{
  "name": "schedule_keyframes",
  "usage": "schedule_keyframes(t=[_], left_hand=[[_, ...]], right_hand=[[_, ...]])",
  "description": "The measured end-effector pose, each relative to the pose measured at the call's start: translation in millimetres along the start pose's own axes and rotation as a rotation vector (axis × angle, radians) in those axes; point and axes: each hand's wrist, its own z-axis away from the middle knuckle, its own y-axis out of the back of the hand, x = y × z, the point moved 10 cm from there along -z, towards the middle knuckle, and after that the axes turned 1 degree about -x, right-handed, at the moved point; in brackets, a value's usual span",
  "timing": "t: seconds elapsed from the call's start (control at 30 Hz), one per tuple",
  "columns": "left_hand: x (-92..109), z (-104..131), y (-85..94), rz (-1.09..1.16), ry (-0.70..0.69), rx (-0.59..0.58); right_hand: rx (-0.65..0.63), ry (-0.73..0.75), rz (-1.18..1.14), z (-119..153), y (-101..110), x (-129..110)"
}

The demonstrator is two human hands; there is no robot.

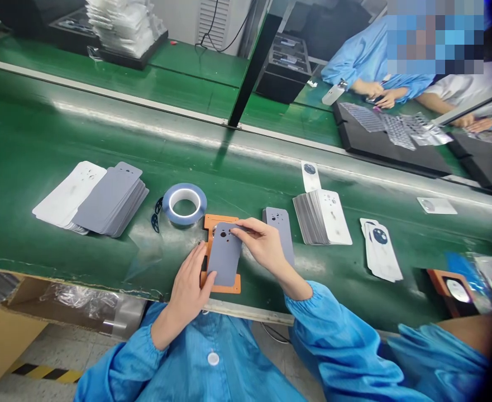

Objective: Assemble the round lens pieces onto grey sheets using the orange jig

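Now the right hand's (pixel 262 241) grip pinches the grey panel's (pixel 224 259) top edge — left hand (pixel 190 285) spread alongside.

Gray panel (pixel 224 257) on orange fixture (pixel 221 218), left hand (pixel 189 282) at lower corner, right hand (pixel 263 241) at top corner
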Motion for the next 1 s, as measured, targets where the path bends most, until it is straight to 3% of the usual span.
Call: schedule_keyframes(t=[0.17,0.37,0.5,0.63,0.8,1.0], left_hand=[[2,-1,0.8,-0.036,-0.021,0.011],[11,2,-5.3,-0.154,-0.1,-0.112],[18,-1,-9.9,-0.266,-0.15,-0.173],[29,-17,-16.7,-0.294,-0.202,-0.249],[35,-41,-21.2,-0.321,-0.189,-0.252],[39,-50,-20.9,-0.323,-0.167,-0.229]], right_hand=[[-0.036,0.071,0.051,-1,-7,-2],[-0.116,0.125,0.261,0,-16,5],[-0.128,0.262,0.498,3,-22,5],[-0.086,0.383,0.775,20,-34,6],[-0.19,0.414,0.987,53,-64,16],[-0.175,0.399,0.964,74,-57,9]])
